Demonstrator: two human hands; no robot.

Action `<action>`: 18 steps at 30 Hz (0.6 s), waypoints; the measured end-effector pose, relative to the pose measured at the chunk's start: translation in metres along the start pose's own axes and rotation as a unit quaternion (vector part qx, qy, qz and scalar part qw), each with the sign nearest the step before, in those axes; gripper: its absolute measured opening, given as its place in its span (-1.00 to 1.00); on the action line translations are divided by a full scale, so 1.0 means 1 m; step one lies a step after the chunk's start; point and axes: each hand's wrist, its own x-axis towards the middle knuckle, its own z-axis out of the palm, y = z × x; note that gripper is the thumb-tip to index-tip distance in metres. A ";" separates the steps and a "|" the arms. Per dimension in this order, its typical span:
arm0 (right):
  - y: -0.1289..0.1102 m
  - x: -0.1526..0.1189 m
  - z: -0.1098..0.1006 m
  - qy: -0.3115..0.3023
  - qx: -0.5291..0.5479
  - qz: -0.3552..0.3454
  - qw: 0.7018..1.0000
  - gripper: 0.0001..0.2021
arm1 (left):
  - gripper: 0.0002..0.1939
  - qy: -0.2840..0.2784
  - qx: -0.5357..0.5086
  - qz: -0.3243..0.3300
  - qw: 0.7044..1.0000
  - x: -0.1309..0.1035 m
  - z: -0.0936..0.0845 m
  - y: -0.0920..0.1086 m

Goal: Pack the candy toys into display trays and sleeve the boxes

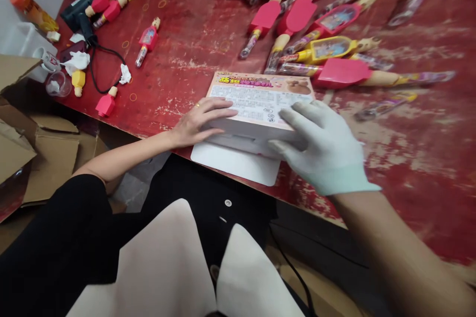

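A printed cardboard box (253,96) lies at the table's near edge, its text-covered panel facing up. A white flap (236,162) sticks out from its near side over the edge. My left hand (199,123), bare with a ring, grips the box's left end, fingers on top and thumb against the near side. At the right end my right hand (323,143), in a white glove with a pale green cuff, holds the box the same way. Beyond it lie a pink paddle-shaped toy (342,73) and a yellow one (330,48), each with a clear tube of candy.
More pink toys (266,12) are piled across the back right of the red table (186,25). On the left are a hair-dryer-like tool (80,12) with a black cable, an orange can (33,9) and a mug (46,59). Open cardboard cartons (52,158) stand below at left.
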 end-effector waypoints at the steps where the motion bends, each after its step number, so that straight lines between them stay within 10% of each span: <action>1: -0.008 0.002 0.000 0.001 -0.043 0.012 0.999 -0.51 | -0.49 0.014 0.010 0.001 1.000 0.000 0.005 -0.003; 10: -0.039 0.014 -0.012 -0.055 -0.224 0.127 0.965 -0.59 | -0.34 0.146 0.022 -0.098 0.984 -0.008 0.037 -0.010; 14: -0.019 0.005 -0.004 0.071 -0.125 0.129 0.981 -0.51 | 0.06 0.339 -0.130 -0.274 0.891 -0.035 0.064 0.026; 18: -0.038 0.001 0.009 0.220 -0.012 0.121 0.968 -0.63 | -0.19 0.298 -0.393 -0.336 0.802 -0.023 0.078 0.049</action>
